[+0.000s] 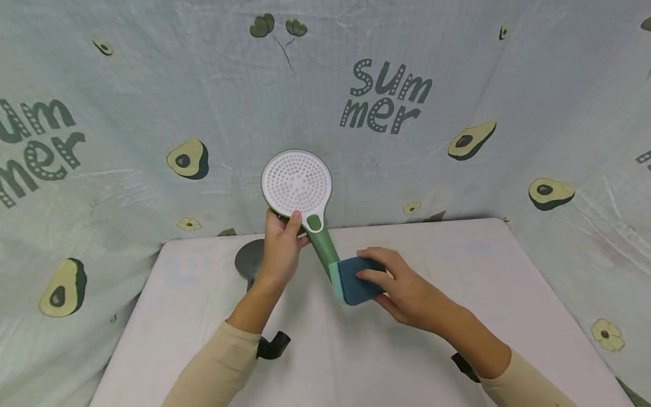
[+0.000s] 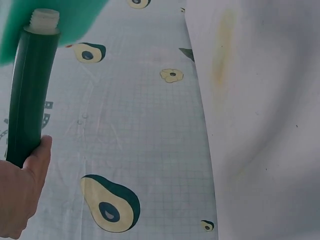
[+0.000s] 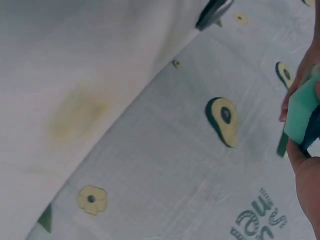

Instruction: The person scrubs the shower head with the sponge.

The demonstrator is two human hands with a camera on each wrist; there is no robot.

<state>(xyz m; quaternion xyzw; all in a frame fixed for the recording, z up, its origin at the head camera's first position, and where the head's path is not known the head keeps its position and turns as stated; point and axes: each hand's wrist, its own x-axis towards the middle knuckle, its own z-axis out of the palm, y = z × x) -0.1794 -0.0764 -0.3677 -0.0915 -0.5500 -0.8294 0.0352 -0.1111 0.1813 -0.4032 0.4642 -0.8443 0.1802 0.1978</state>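
Note:
A handheld shower head (image 1: 297,181) with a white, dotted face and a green handle (image 2: 32,95) is raised above the table, face toward me. My left hand (image 1: 280,249) grips it just under the round head, thumb at the rim of the face. Between the fingers and thumb of my right hand (image 1: 412,294) is a sponge (image 1: 361,280), dark blue on one side and mint green on the other. Its mint side lies against the lower handle. In the left wrist view the handle's threaded end (image 2: 45,21) shows in front of the blurred sponge.
Behind my left forearm, a dark grey round-headed object (image 1: 249,260) with a stem lies on the white table (image 1: 407,367). A black bent piece (image 1: 274,346) shows beside that sleeve. Another black piece (image 1: 464,367) is partly under my right forearm. A patterned sheet (image 1: 386,186) hangs behind.

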